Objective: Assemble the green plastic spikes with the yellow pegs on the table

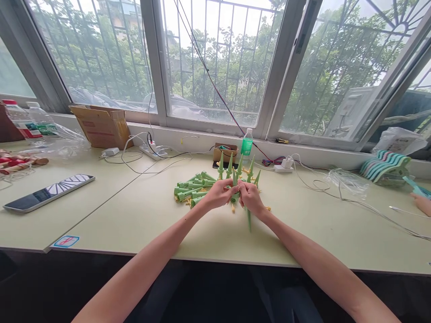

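My left hand (220, 194) and my right hand (249, 197) meet over the middle of the pale table (141, 215), fingers pinched together on a green plastic spike (235, 186). A long green spike (248, 219) points down below my right hand. A heap of green plastic cone pieces (191, 188) lies just left of my hands. Several green spikes (235, 167) stand upright behind them. Small yellow pieces (267, 208) lie scattered close by.
A phone (49, 192) lies at left, with a cardboard box (103, 125) and plastic bottles (23, 121) behind it. A power strip (153, 152) and cables run along the sill, next to a green bottle (247, 144). Another person's hand (420, 202) shows at far right.
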A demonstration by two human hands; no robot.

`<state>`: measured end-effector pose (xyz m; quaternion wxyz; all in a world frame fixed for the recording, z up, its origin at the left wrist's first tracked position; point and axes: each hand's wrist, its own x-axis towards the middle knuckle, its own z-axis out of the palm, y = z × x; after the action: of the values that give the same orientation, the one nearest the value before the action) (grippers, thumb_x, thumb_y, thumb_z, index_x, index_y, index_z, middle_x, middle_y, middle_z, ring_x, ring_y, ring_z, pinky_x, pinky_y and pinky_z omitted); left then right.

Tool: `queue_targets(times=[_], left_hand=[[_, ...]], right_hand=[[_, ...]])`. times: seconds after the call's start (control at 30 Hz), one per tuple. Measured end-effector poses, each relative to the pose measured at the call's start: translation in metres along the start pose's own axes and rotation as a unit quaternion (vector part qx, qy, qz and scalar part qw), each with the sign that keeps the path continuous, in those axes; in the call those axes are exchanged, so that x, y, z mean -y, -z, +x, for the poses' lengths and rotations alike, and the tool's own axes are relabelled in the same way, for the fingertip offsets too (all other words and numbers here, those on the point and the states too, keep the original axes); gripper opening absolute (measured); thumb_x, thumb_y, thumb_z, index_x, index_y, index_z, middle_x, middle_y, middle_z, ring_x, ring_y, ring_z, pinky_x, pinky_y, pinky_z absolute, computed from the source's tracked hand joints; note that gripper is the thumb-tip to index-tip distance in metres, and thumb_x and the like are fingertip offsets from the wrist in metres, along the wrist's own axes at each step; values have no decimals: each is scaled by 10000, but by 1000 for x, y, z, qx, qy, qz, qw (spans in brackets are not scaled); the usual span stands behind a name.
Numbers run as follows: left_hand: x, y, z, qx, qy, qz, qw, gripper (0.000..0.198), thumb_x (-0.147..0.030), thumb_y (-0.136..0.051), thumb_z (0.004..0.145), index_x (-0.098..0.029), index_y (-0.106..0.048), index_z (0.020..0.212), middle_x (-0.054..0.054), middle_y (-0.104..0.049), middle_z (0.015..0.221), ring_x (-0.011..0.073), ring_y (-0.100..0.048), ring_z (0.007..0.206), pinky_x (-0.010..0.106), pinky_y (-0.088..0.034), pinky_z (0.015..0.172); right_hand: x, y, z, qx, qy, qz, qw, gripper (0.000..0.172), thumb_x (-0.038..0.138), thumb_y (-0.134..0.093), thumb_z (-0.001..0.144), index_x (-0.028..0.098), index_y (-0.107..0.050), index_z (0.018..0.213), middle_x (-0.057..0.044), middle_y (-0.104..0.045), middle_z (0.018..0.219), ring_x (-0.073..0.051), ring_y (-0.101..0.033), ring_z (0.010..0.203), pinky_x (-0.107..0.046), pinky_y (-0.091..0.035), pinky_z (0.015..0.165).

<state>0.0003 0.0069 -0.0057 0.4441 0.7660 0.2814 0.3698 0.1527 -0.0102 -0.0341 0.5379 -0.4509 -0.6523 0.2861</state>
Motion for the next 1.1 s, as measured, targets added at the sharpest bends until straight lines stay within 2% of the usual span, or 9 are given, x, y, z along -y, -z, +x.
queue_targets(times=[0.27, 0.47, 0.67, 0.8, 0.93, 1.1], left_hand=[[1, 3, -1, 32, 44, -81, 995, 414, -551, -595, 819, -141, -547, 795, -50, -428, 517, 53, -403, 385, 194, -271, 375], [4, 2, 0, 31, 66, -150, 986, 427, -534, -641, 794, -157, -460, 708, -59, -386, 545, 51, -417, 413, 192, -271, 381], [10, 1, 0, 65, 97, -279, 953, 408, -485, -686, 780, -156, -453, 716, -85, -301, 531, 23, -304, 415, 192, -240, 412], [9, 1, -1, 83, 126, -324, 934, 410, -471, -705, 767, -162, -439, 720, -90, -293, 516, 26, -302, 415, 189, -218, 419], [8, 1, -1, 77, 101, -291, 948, 413, -492, -705, 757, -155, -466, 746, -93, -283, 529, 23, -298, 414, 191, -232, 421], [9, -2, -1, 34, 43, -157, 986, 425, -554, -633, 782, -145, -524, 811, -68, -349, 568, 35, -337, 422, 196, -267, 399]], right_hand=[[-2, 1, 0, 18, -1, 16, 1000, 486, 571, -423, 901, 215, -351, 579, 71, -345, 354, -87, -367, 281, -219, -267, 333], [-4, 4, 1, 31, 2, 34, 999, 499, 610, -450, 883, 216, -345, 596, 79, -310, 396, -75, -334, 302, -220, -263, 333], [-3, 5, 2, 28, 24, 1, 999, 512, 639, -418, 886, 206, -355, 620, 67, -290, 511, -58, -302, 369, -222, -264, 361], [-3, 5, 1, 18, 49, -30, 998, 505, 631, -379, 904, 200, -364, 643, 57, -286, 565, -58, -295, 416, -216, -280, 390], [-2, 5, 1, 17, 52, -38, 998, 490, 612, -373, 913, 198, -379, 650, 55, -301, 563, -61, -315, 409, -215, -279, 392], [2, 5, 1, 28, 28, -49, 998, 496, 610, -376, 903, 200, -398, 624, 59, -355, 440, -76, -345, 355, -218, -276, 373]])
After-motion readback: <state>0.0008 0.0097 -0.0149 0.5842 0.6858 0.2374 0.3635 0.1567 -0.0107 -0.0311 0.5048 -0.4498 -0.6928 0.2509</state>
